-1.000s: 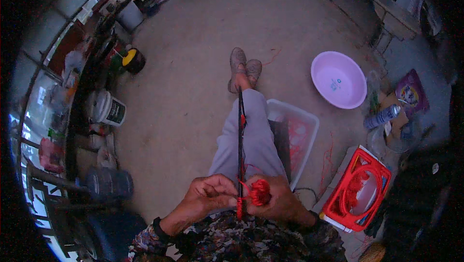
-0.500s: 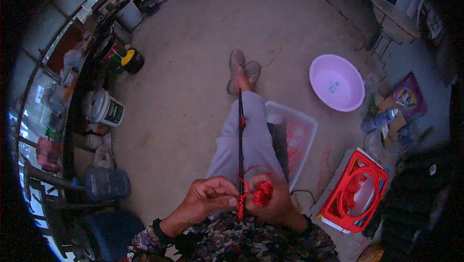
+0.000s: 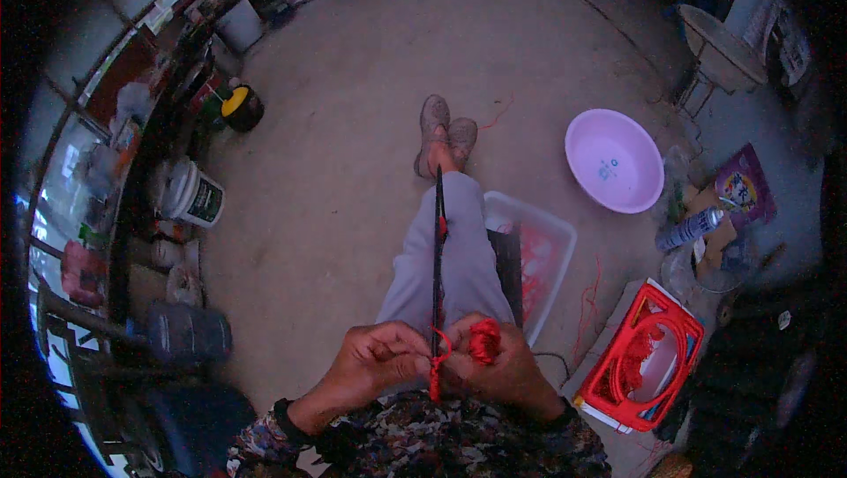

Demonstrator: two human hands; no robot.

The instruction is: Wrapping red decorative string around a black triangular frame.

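Seated person, 2 legs stretched toward 12 o'clock, feet crossed on a bare concrete floor (image 3: 353,169).

Left hand (image 3: 375,359) at about 6 o'clock in the view, fingers curled narrow, fingertips pinched at the red cord (image 3: 435,363) where it wraps a thin black rod (image 3: 438,257). Right hand (image 3: 494,363) just at 3 o'clock of the left, closed around a small wad of red cord (image 3: 483,339) and touching the rod's near end. The 2 hands meet at the rod; a short red tail hangs down between them toward 6 o'clock.

The rod runs along the lap from the hands toward 12 o'clock, its far tip near the ankles. A small red mark sits partway along it.

Surroundings:
- Clear plastic bin (image 3: 543,257) just at 3 o'clock of the knee, red material inside.
- Red crate (image 3: 648,359) at 4 o'clock, holding a coil of red cord.
- Lilac plastic basin (image 3: 613,160) at 2 o'clock, well apart from the hands.
- Spray can (image 3: 688,229) lying on its side just past the basin, at 3 o'clock.
- White bucket (image 3: 194,196) at 9 o'clock, beside cluttered shelving along the left rim.
- Yellow-and-black round object (image 3: 240,106) at 10 o'clock; cannot tell what it is.
- Small round table (image 3: 719,46) at 1 o'clock, near the rim.
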